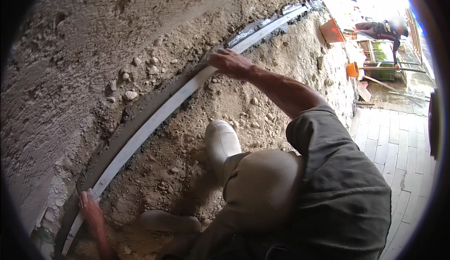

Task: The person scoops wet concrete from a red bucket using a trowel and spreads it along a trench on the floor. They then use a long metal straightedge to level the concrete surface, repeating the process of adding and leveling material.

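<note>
A long, pale, flat straightedge [164, 112] runs diagonally from the lower left to the upper right, beside a strip of smooth grey mortar [119, 140]. My right hand [230, 64] is closed over it beyond its middle, with the fingers across the bar. Close to its near end, my left hand [92, 211] grips the same bar, fingertips on its upper face. Farther along, the mortar looks wet and shiny [243, 33] beside the bar's far end.
A rough wall [61, 77] rises along the left. Stony soil [253, 105] surrounds my pale boots [222, 140]. Pale paving [393, 161] lies at right. Toward the upper right are an orange bucket [352, 70], a reddish container [332, 31], and another person [377, 29] with long-handled tools.
</note>
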The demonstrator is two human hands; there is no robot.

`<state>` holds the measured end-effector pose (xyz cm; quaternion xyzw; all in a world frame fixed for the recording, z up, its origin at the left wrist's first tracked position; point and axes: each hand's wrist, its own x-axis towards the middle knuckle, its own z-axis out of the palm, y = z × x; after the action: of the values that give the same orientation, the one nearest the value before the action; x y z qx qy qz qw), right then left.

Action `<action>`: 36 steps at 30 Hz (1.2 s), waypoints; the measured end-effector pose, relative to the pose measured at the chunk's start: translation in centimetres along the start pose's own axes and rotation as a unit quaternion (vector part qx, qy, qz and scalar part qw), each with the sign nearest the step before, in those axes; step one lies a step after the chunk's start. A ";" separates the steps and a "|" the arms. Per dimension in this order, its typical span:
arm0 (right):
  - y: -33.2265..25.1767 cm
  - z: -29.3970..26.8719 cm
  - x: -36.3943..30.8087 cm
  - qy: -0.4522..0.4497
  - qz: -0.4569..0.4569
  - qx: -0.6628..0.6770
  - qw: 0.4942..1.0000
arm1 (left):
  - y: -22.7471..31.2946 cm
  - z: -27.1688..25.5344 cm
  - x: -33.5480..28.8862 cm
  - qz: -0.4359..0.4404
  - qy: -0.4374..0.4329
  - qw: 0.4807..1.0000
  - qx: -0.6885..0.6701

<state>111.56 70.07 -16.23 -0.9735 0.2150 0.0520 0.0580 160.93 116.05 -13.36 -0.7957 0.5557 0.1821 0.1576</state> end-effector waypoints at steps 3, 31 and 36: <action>-1.6 0.3 2.3 -0.054 0.067 0.060 0.994 | -3.7 2.2 -0.6 -0.026 0.012 1.000 0.014; -5.7 -3.8 1.1 0.011 0.042 0.065 0.997 | -6.9 1.8 -4.6 -0.026 0.023 0.999 0.024; -6.8 -10.0 -5.7 0.041 0.050 0.026 0.998 | -3.3 -1.9 -10.5 0.034 0.047 0.998 0.014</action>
<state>110.10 77.24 -5.03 -0.9609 0.2671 0.0091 0.0721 160.93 124.95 -6.66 -0.7817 0.5918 0.1420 0.1363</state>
